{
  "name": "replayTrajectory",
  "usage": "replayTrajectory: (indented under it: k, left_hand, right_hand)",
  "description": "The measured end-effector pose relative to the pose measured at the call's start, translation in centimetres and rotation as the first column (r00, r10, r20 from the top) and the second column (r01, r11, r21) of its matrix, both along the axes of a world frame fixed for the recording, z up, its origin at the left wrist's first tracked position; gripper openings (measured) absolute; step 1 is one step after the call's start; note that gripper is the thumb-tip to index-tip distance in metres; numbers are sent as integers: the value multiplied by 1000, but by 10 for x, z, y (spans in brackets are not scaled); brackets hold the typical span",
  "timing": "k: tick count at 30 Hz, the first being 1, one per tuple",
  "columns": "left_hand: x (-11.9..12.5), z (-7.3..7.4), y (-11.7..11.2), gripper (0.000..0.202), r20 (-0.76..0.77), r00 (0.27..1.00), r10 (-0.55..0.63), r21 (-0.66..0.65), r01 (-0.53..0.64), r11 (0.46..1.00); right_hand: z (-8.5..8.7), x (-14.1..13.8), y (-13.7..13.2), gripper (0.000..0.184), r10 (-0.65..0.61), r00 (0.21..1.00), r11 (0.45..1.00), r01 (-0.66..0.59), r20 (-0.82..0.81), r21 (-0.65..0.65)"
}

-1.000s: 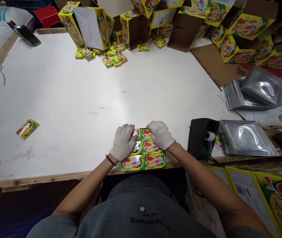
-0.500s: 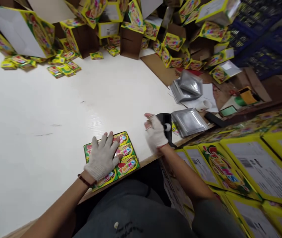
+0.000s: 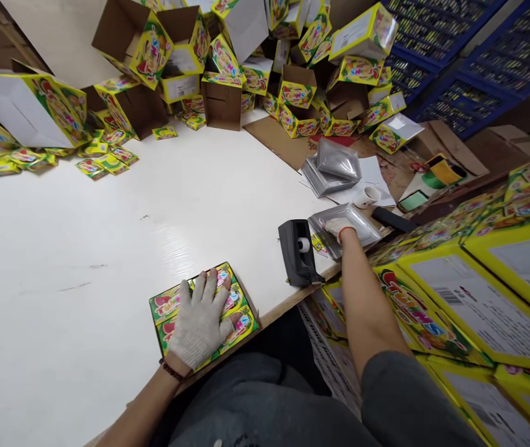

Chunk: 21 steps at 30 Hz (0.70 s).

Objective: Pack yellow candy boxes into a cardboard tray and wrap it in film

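Note:
My left hand point(image 3: 199, 323), in a white knit glove with bare fingertips, lies flat with spread fingers on a block of small yellow-green candy boxes point(image 3: 166, 305) at the table's front edge. The boxes sit side by side in rows, partly covered by the palm. Over to the right, my gloved right hand point(image 3: 340, 228) reaches onto a stack of clear plastic trays point(image 3: 362, 231). Its fingers stretch leftward over the top tray, their tips hard to make out. Between the hands stands a black tape dispenser point(image 3: 295, 257) with a roll in it.
A second pile of clear trays point(image 3: 332, 167) lies farther back beside a white cup point(image 3: 366, 197). Open printed cartons point(image 3: 222, 105) crowd the table's far side, with loose small boxes point(image 3: 106, 162) before them. Full cartons point(image 3: 451, 298) are stacked at right; blue crates point(image 3: 460, 93) stand behind.
My right hand has moved right, from beside the tape dispenser onto the tray stack. My left hand stays spread on the boxes. The camera view has shifted.

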<state>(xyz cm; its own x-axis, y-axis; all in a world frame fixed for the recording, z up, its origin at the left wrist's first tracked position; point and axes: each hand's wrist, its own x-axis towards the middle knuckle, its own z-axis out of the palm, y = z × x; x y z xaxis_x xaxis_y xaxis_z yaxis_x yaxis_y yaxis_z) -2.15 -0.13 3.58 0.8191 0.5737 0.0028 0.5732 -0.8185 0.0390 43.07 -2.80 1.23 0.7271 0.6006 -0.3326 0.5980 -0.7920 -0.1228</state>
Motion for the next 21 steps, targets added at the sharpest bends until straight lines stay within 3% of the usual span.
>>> replayTrajectory:
  k: [6, 15, 19, 21]
  left_hand:
    - [-1, -4, 0, 65, 26, 1000, -10, -9, 10, 1000]
    - [-3, -7, -1, 66, 40, 999, -9, 4, 9, 1000]
    - [-4, -5, -1, 65, 46, 999, -18, 11, 17, 1000]
    - [-3, -6, -1, 63, 67, 998, -9, -15, 10, 1000]
  right_hand:
    - [3, 5, -3, 32, -37, 995, 994, 27, -92, -109]
    - [0, -19, 0, 22, -87, 996, 992, 88, 12, -93]
    - [20, -34, -6, 26, -136, 984, 991, 137, 117, 6]
    - [37, -43, -12, 28, -140, 974, 978, 107, 176, 181]
